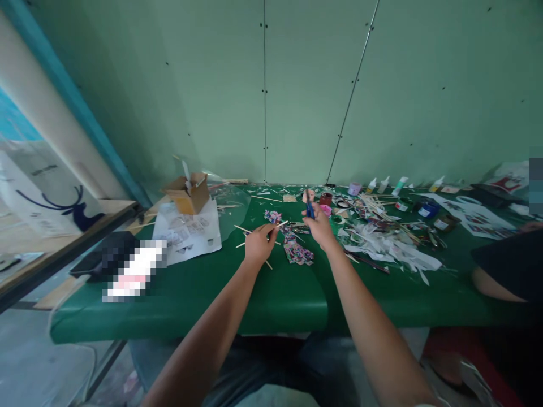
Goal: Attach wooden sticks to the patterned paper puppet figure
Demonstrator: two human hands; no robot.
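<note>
My left hand (259, 246) is closed on a thin wooden stick (281, 224), its pale end pointing right past my fingertips. More thin sticks (243, 229) lie crossed on the green tabletop under and beside this hand. To the right, my right hand (320, 227) is wrapped around a blue-handled hand tool (310, 210) with its narrow dark end pointing up; whether it is scissors or pliers I cannot tell. Between and below my hands lies a multicoloured patterned piece (298, 251). Another small patterned piece (272, 216) is just beyond my left hand.
A cardboard box (189, 194) stands on printed paper (199, 237) at left. Paint jars (427, 209), small bottles (399, 185), sticks and white scraps (388, 250) crowd the right side. Another person's arm (498, 282) rests at the far right. A green wall (297, 113) closes the back.
</note>
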